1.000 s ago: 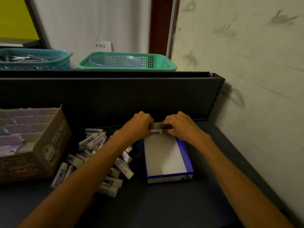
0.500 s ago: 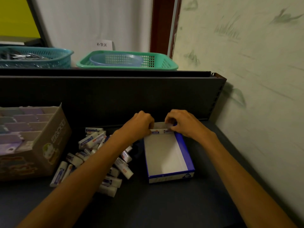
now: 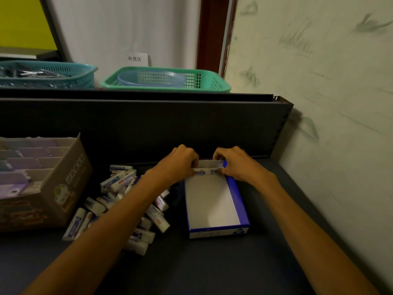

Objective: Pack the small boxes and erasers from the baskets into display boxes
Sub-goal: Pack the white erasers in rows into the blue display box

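Nearest us, the blue-and-white display box (image 3: 214, 206) is almost empty, white floor bare below our fingertips. To the left of our fingers, the pile of loose erasers (image 3: 119, 201) is unpacked. At the box's far end, our left hand (image 3: 177, 163) and right hand (image 3: 237, 163) pinch a couple of erasers (image 3: 205, 171) against the back wall. We judge packing barely begun. Beyond, the green basket (image 3: 165, 79).

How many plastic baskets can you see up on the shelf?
2. A blue basket at the left, a green basket beside it to the right. More may be hidden past the frame's left edge.
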{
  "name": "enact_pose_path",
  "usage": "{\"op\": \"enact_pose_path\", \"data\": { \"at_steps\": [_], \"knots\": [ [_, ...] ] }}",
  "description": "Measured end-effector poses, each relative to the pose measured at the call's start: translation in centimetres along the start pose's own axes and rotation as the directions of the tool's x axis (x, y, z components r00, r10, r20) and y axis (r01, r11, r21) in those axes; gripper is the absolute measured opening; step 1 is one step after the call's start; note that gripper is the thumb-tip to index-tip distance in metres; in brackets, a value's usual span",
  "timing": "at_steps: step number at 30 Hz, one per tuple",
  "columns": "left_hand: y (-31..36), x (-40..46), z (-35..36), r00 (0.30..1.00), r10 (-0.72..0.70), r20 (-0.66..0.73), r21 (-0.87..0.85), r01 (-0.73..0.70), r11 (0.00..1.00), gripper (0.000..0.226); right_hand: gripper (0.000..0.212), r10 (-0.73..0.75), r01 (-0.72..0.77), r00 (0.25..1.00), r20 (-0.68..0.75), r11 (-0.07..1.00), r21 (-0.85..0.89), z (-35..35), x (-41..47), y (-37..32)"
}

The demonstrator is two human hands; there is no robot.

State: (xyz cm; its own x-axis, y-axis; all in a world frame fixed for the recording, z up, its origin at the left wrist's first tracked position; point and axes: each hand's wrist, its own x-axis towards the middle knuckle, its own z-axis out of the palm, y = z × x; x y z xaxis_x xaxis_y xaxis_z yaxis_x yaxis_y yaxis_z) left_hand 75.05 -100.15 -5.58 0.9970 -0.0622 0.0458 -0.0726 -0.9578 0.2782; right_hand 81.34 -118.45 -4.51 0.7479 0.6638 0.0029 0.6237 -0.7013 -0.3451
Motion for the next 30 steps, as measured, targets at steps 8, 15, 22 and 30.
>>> {"op": "enact_pose_path", "data": {
  "at_steps": [8,15,22,30],
  "knots": [
    [-0.1,-2.7,-1.9,0.993,-0.034,-0.113,-0.040,0.029,0.999,0.027,0.048,-0.075,0.073,0.996,-0.048,0.996,-0.043,-0.9,-1.0,-1.7],
    [-2.0,-10.2,-4.5,0.973,-0.132,-0.189,0.046,0.143,0.989,0.037,0.042,-0.251,0.243,0.966,-0.064,0.963,-0.119,-0.3,-2.5,-6.5],
    [-4.4,-15.6,-4.0,0.970,-0.183,-0.163,-0.012,0.183,0.983,0.038,0.041,-0.276,0.278,0.961,0.035,0.955,-0.103,2.4,-2.9,-10.9],
    [-6.4,-17.0,-3.4,0.987,-0.073,-0.146,-0.054,0.065,0.996,0.038,0.037,-0.169,0.165,0.986,-0.006,0.969,-0.185,5.5,-4.0,-13.5]
  ]
}}
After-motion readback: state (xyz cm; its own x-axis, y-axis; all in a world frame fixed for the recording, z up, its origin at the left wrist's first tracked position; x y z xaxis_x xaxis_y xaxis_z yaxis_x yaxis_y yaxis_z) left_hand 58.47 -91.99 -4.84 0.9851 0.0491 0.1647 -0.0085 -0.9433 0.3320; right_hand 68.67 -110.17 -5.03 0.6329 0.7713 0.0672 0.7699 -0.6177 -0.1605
